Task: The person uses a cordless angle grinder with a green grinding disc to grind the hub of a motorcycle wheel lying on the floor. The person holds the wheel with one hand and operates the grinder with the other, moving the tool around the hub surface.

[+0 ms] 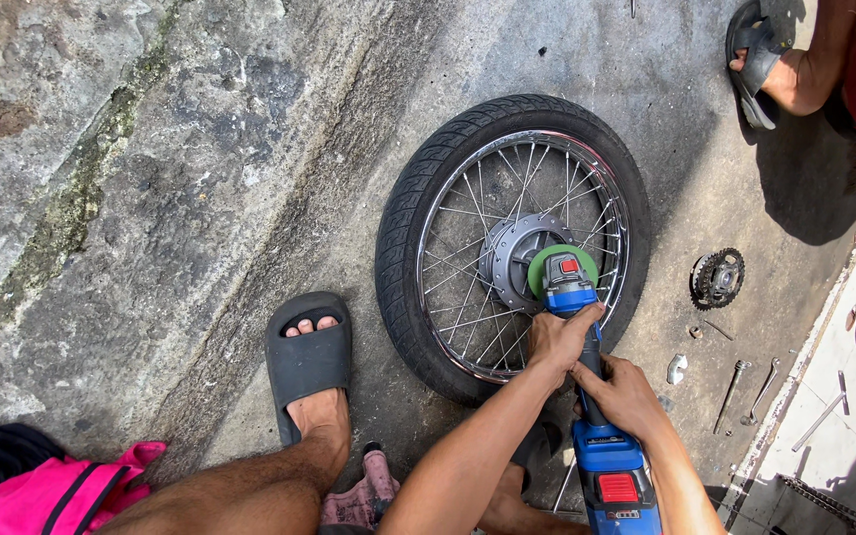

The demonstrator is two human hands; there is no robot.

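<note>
On the hub (pixel 519 260), grinder (pixel 587 396) points away; left hand (pixel 559 337) leads, right hand (pixel 624 394) behind, both clenched round it.

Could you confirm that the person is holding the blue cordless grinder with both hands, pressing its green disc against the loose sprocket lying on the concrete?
Not quite. The head view shows both the left hand and right hand on the blue grinder, but its green disc sits on the hub of the spoked wheel. The sprocket lies apart, untouched.

An outdoor repair yard is showing: steel spanners (pixel 753 392) and a toothed sprocket (pixel 717 278) are lying right of the black spoked motorcycle wheel (pixel 513 245) on concrete.
</note>
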